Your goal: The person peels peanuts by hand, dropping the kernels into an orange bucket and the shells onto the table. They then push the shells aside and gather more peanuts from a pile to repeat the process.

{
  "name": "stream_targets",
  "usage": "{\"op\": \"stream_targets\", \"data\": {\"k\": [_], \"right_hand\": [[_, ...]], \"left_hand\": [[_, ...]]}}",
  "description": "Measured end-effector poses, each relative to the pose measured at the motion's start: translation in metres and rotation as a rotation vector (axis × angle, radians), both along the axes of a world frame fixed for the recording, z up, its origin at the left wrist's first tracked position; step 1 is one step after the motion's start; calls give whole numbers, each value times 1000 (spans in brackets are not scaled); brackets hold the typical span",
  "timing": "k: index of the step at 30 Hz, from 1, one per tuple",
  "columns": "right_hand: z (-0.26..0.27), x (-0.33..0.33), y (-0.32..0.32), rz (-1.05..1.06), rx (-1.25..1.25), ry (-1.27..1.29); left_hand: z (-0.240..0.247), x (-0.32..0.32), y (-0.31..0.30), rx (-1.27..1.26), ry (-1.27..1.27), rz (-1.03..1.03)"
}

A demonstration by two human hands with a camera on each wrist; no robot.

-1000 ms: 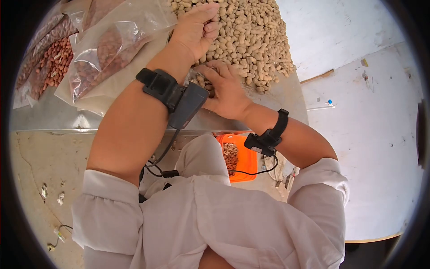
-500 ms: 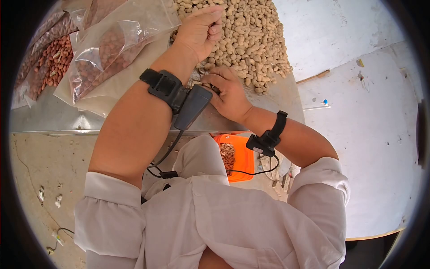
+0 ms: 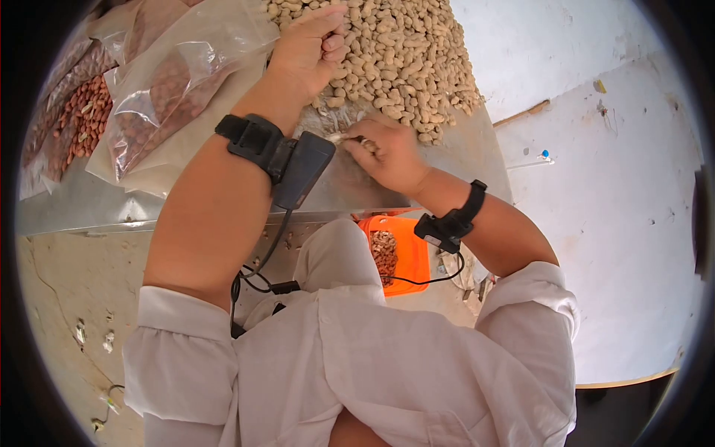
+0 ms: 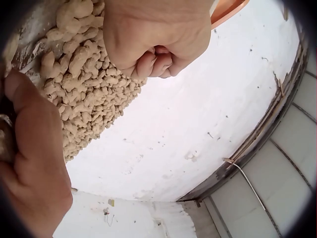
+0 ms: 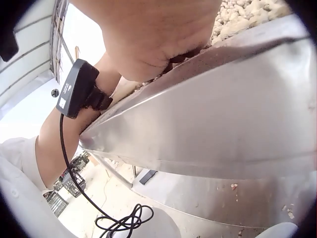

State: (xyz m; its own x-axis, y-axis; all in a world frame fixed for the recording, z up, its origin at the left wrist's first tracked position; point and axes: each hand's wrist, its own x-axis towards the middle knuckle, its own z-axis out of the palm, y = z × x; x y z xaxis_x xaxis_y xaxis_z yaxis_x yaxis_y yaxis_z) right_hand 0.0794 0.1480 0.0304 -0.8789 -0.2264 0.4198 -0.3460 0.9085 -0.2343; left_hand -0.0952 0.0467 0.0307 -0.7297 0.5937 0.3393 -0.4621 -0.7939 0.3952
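My left hand (image 3: 309,52) is over the near-left part of the heap of unshelled peanuts (image 3: 410,63). Its fingers are curled into a fist in the head and left wrist views; what lies inside the curl is hidden. Closer to my body, just off the heap's near edge, my right hand (image 3: 387,156) grips a few peanuts (image 3: 367,146) between thumb and curled fingers. In the left wrist view, the left fist (image 4: 158,42) hangs at the top and the right hand (image 4: 34,158) shows at the left. Clear plastic film (image 3: 335,118) lies beside the right fingertips.
Plastic bags of red peanut kernels (image 3: 167,97) lie at the left of the metal table (image 3: 67,212). An orange basket (image 3: 413,257) with shells and kernels stands below the table edge. A white board (image 3: 596,246) is at the right. Cables hang from both wrist cameras.
My right hand has closed on peanuts at the heap's near edge and drawn slightly towards my body, baring film and metal there. My left hand stays curled, with little movement.
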Motion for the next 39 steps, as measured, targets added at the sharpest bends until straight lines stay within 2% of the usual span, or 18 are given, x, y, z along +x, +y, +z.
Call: {"op": "stream_targets", "data": {"k": [3,6,9,12,16,19,23,24,26,28,29,32,35,38,39], "right_hand": [[11,23,22,-95,-26,69],[24,60,49,-254,-67,144],[29,110,82,-473,-61,194],[22,171,118,-719,-67,284],[-15,258,162,-1019,-241,292],[-52,301,175,-1186,-279,269],[-103,319,183,-1185,-158,272],[-128,329,204,-1175,-194,240],[-150,328,216,-1269,-300,-42],[-203,341,253,-1241,-55,-98],[-207,342,255,-1231,-81,-192],[-228,343,262,-1219,-372,-361],[-249,342,248,-1155,-357,-454],[-260,338,220,-1134,-472,-529],[-266,340,214,-1120,-492,-549]], "left_hand": [[-4,-4,3,7,7,-18],[15,18,-12,-185,-7,-91],[8,11,-6,-183,47,-27],[-18,-12,9,-42,57,-20],[-17,-15,6,-59,116,-60],[-11,-5,6,-120,129,-20],[0,20,8,-270,203,64],[2,26,9,-306,240,76],[14,52,6,-430,303,129],[24,68,0,-503,365,101],[29,70,-4,-537,395,81],[53,58,-18,-759,621,244],[89,19,-28,-1092,1129,583],[115,-13,-31,-1271,1340,574],[111,-45,-31,-1371,1638,697]]}}
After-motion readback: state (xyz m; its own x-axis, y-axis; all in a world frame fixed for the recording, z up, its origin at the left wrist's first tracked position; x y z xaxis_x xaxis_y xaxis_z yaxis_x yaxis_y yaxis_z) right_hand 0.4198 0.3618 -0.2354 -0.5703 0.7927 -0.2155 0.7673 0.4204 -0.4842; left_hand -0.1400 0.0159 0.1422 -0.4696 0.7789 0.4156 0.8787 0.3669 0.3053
